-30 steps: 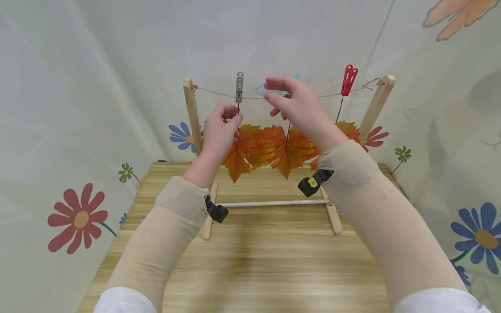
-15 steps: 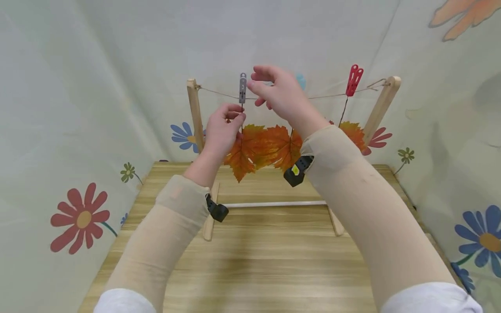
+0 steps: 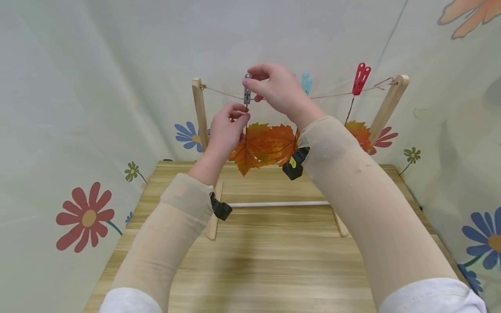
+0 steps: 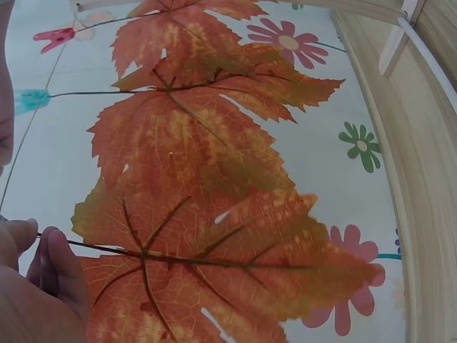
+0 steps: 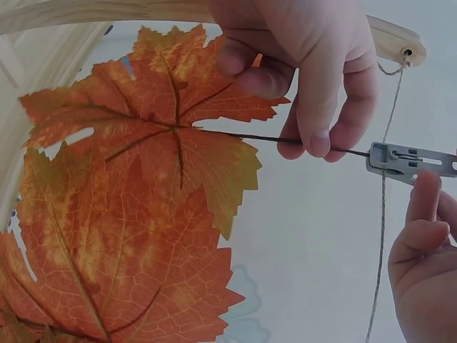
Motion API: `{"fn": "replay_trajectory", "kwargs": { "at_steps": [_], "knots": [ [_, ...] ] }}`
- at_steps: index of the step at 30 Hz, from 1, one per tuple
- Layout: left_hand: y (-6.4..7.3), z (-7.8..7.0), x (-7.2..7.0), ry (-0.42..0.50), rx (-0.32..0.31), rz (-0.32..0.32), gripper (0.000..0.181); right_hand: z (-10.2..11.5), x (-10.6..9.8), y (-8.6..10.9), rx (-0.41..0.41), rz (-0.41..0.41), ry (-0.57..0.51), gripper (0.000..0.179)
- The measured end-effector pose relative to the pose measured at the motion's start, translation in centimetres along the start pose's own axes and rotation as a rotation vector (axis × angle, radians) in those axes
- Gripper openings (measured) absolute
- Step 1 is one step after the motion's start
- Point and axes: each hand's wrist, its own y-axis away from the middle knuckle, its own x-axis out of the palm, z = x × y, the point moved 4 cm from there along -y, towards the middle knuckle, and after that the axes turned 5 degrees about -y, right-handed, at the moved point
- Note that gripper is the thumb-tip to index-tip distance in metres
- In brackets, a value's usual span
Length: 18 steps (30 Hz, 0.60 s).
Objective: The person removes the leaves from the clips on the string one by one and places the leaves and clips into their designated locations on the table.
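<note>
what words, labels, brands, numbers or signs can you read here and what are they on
None: no readable text in any view.
The gray clip, blue clip and red clip show no lettering I can make out.
Yellow patch on the right wrist's camera: too small to tell if anything is printed.

Rack on table [image 3: 282,261], backdrop [image 3: 195,34] behind. String [image 3: 221,92] strung between left post [image 3: 199,115] and right post [image 3: 385,111]. On it, left to right: leftmost clip [image 3: 247,94], middle clip [image 3: 306,84], rightmost clip [image 3: 361,80]. Below each, one leaf by its stem: leftmost leaf [image 3: 245,154], middle leaf [image 4: 186,136], rightmost leaf [image 3: 359,132]; neighbours overlap. Left hand [image 3: 226,130] on leftmost leaf's stem, just under its clip. Right hand [image 3: 278,89] at that clip's upper end, above and right of left hand. Crossbar [image 3: 278,204] low between rack's feet, nearer camera than leaves.
</note>
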Motion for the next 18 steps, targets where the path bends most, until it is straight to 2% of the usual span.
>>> {"fn": "replay_trajectory", "kwargs": {
  "at_steps": [4,8,13,18],
  "knots": [
    [-0.1,-0.1,-0.1,-0.006,0.013,-0.001,0.018,0.1,0.0,0.0,-0.012,0.008,0.033,0.049],
    [-0.1,-0.1,0.1,-0.003,0.001,0.008,0.018,0.2,-0.3,0.1,-0.028,0.002,0.09,0.043],
    [0.0,-0.2,0.3,-0.006,-0.012,0.012,0.019,0.3,-0.7,0.3,-0.072,-0.045,0.144,0.032],
    [0.0,-0.2,0.3,-0.021,-0.015,0.008,0.018,0.2,-1.1,0.7,-0.117,-0.101,0.126,0.027]
  ]
}}
